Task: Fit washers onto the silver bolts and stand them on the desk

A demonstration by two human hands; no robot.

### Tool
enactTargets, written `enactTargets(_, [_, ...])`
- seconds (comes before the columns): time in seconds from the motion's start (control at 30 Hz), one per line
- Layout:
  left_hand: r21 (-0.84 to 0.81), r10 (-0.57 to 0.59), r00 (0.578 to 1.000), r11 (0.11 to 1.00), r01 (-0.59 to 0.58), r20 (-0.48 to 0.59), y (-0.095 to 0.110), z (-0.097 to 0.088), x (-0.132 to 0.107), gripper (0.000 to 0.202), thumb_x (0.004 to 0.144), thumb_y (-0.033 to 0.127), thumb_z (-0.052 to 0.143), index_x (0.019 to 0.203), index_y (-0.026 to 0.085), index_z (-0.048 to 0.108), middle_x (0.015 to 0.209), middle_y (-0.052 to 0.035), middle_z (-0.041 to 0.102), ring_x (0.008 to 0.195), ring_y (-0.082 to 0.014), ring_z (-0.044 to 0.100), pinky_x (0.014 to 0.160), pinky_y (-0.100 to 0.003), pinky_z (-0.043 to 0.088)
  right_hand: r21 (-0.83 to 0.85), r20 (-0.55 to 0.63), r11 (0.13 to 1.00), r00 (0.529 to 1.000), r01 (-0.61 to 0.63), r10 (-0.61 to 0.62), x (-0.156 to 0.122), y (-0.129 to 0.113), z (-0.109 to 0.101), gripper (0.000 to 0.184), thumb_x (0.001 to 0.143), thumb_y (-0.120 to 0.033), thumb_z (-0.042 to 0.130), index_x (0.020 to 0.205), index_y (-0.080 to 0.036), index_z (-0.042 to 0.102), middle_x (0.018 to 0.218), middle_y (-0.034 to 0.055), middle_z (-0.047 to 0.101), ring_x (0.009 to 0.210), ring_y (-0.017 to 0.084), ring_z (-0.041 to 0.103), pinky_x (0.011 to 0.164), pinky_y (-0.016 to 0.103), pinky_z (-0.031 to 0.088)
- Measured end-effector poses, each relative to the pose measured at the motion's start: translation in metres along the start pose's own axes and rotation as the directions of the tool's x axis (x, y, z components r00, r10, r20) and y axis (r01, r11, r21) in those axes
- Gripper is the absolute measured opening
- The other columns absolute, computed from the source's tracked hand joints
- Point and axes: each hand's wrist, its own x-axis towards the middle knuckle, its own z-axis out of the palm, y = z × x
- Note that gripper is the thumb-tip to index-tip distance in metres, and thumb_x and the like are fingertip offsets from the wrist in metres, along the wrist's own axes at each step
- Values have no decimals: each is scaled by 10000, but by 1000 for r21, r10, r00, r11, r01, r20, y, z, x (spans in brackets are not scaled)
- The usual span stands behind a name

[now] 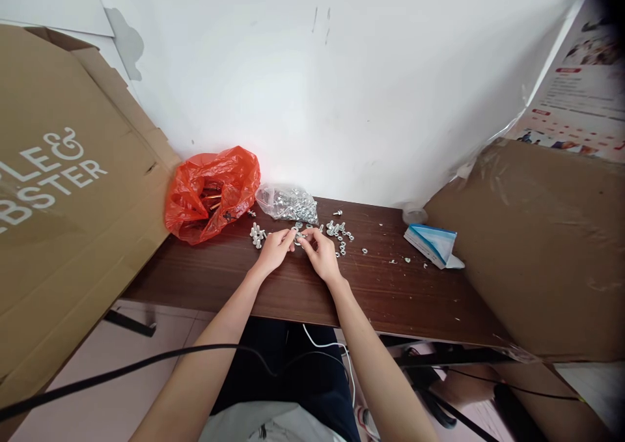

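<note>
My left hand (276,248) and my right hand (319,252) meet over the dark wooden table (381,292), fingertips pinched together around a small metal piece (297,235) that is too small to name. Loose metal washers and nuts (339,232) are scattered just beyond my right hand. A small group of upright bolts (256,234) stands left of my left hand. A clear plastic bag of metal hardware (288,204) lies behind both hands near the wall.
A red plastic bag (211,191) holding long parts sits at the table's back left. Large cardboard boxes flank the table at left (63,188) and right (537,247). A blue-white packet (432,243) lies at right. Black and white cables (317,347) hang below the table.
</note>
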Motion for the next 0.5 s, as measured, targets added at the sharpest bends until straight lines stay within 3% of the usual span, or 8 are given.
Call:
enactTargets(0.27, [-139,-13,1000,990,11,-13,1,0,-1,291,879,445,497,785,172,532,620,20,555,594,-110,518,602,-231,401,-7,20,1000,1000,1,-1,0,-2,0,280,903,-448,529,965,-189,614,714,-6,575,594,128,484,598,258,390])
enactTargets(0.5, [-218,-26,999,976,19,-32,2,1,-1,220,826,374,574,802,159,534,696,14,578,630,-98,542,615,-219,421,-19,56,1000,998,-17,18,0,-2,0,259,894,-429,534,944,-191,626,716,0,595,593,131,494,587,260,394])
